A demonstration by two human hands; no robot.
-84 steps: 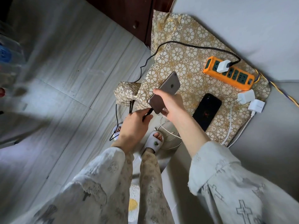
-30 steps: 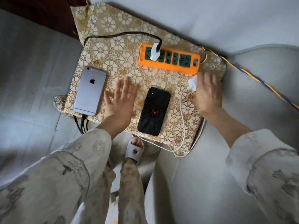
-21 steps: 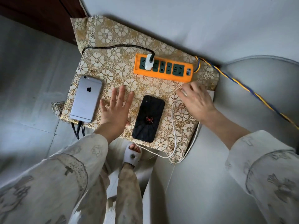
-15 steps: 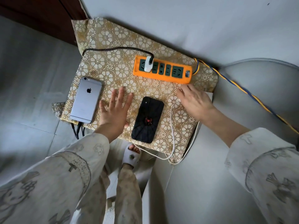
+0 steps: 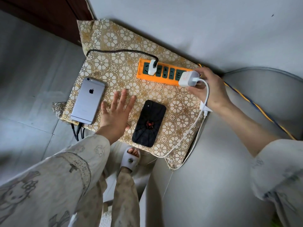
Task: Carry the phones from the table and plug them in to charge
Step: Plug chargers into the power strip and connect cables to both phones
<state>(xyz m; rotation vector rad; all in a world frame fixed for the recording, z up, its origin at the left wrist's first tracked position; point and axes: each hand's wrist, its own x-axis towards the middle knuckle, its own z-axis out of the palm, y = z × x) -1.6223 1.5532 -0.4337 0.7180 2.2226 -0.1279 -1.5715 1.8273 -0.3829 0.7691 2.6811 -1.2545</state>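
Gripping a white charger block [image 5: 188, 78] between fingers and thumb, the right hand [image 5: 209, 89] holds it just over the near end of the orange power strip [image 5: 164, 74], apparently to line its prongs up with a free socket. The left hand [image 5: 115, 113] lies flat with fingers spread on the patterned cloth [image 5: 114, 40], between the two phones, probably bracing the body. The silver phone [image 5: 88, 101] lies face down at the cloth's left edge, dark cords hanging below it. The black phone [image 5: 149, 123] lies face down near the middle.

Not established: whether the block's prongs are seated, since the block hides them; whether its white cable [image 5: 193, 126] reaches the black phone; whether the dark cords enter the silver phone's port. A second white plug [image 5: 152, 67] already occupies the strip.
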